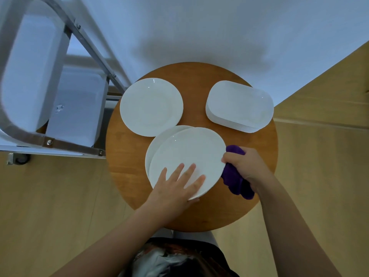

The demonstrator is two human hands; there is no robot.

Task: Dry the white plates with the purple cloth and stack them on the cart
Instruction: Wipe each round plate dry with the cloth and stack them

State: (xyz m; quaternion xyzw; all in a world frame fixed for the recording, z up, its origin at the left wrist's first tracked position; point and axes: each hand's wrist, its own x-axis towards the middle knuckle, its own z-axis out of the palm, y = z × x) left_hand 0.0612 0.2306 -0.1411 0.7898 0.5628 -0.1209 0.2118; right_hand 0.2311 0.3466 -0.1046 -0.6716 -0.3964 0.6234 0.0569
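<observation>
your left hand (pixel 175 188) lies flat and open on the top round plate (pixel 187 156) on the counter (pixel 123 156); your right hand (pixel 245 166) clutches the purple cloth (pixel 235 184) just beside that plate. the cart (pixel 75 108) looks empty, so stacking hasn't begun.

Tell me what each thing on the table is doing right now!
Top plate: tilted, left hand flat on it.
Plate underneath: mostly covered.
Round plate: flat, alone.
Rectangular plates: stacked.
Cloth: bunched in right hand, at the top plate's edge.
Cart: no round plates visible.
</observation>
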